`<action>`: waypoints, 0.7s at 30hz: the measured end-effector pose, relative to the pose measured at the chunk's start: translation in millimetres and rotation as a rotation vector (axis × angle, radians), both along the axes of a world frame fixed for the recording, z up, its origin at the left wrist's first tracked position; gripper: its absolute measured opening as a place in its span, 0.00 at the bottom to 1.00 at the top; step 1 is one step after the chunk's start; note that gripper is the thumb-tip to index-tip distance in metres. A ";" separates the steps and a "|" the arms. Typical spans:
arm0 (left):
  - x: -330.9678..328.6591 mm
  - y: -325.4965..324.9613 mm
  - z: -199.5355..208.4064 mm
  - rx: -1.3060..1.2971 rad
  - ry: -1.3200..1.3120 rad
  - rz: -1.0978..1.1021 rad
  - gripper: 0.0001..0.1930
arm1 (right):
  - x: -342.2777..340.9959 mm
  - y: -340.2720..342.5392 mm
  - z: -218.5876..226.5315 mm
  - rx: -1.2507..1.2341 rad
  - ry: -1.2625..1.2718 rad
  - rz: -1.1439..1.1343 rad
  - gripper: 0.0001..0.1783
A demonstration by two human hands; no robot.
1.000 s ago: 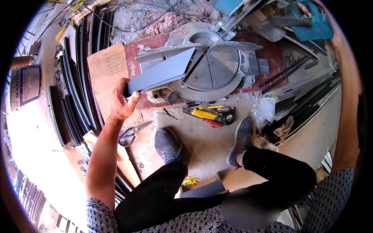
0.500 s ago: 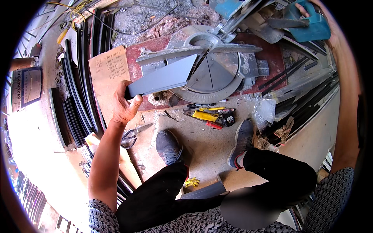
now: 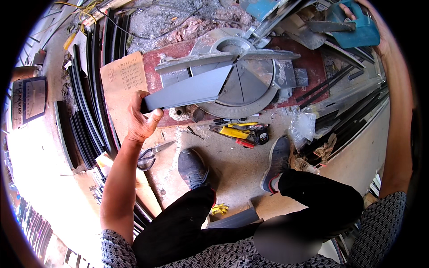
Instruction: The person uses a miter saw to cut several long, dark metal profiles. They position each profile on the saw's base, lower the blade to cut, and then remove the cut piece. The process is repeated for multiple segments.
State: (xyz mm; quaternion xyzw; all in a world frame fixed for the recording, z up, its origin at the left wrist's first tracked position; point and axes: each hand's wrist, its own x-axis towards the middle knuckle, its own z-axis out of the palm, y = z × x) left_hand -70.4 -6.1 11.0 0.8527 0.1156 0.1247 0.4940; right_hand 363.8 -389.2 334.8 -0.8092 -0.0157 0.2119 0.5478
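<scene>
My left hand is closed round the near end of a grey metal profile. The profile lies across the round table of a miter saw, its angled far end near the slot in the middle and its back side close to the fence. At the upper right, my right hand grips the teal handle of the saw, whose head is raised and tilted off to the right. Some of the right fingers show through the handle opening; the rest are hidden behind it.
On the floor before the saw lie a yellow utility knife, a tape measure and scissors. Long black profiles line the left, beside a cardboard sheet with handwriting. Plastic wrap and gloves lie right.
The profile has shifted slightly right and its angled end now sits nearer the saw's centre slot. My left hand stays closed on it; my right hand stays on the raised handle.
</scene>
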 end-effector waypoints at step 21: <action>48.4 16.4 -11.2 0.485 0.498 -0.150 0.41 | -23.1 13.9 0.7 0.038 -0.116 -0.065 0.19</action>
